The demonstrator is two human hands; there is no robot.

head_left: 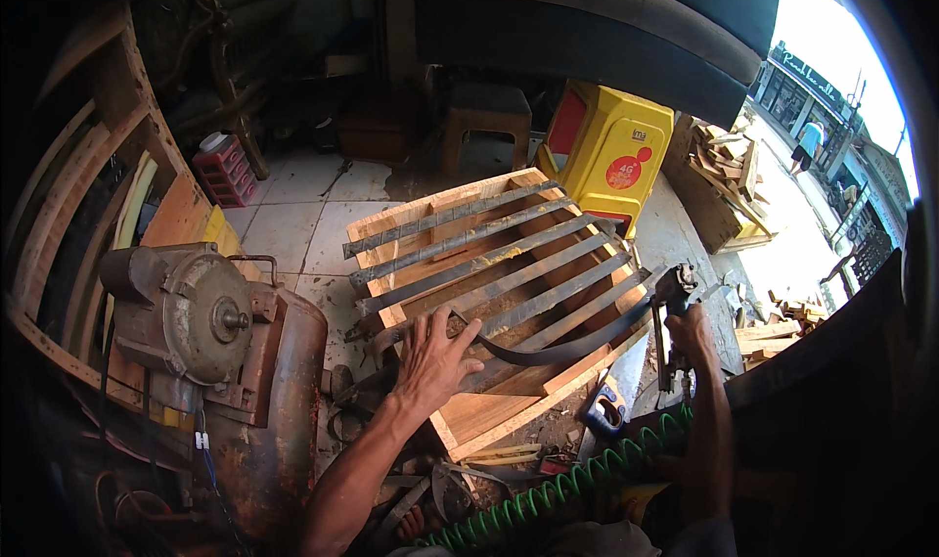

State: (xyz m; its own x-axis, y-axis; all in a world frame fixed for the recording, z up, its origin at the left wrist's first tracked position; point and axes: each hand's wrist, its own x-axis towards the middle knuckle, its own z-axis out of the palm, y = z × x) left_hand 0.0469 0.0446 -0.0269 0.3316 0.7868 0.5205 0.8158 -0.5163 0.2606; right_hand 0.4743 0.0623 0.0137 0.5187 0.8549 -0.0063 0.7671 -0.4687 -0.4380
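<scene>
In front of me lies a wooden frame (528, 412) like an open box, with several dark straps stretched across it. My left hand (432, 361) is at the frame's near left edge, fingers bent round a loose black strap (558, 355). This strap sags in a curve over the frame to its right side, where it meets my right hand (693, 330). That hand is closed round the handle of an air staple gun (673, 291), held upright beside the frame. A green coiled hose (548, 498) runs from below the gun toward the lower middle.
A handsaw (608, 407) with a blue handle lies right of the frame. An old motor (205, 312) on a rusty tank stands at left. Behind are a yellow box (616, 151) and a stool (489, 107). Scrap wood (729, 171) is piled at right; a person (808, 144) is outside.
</scene>
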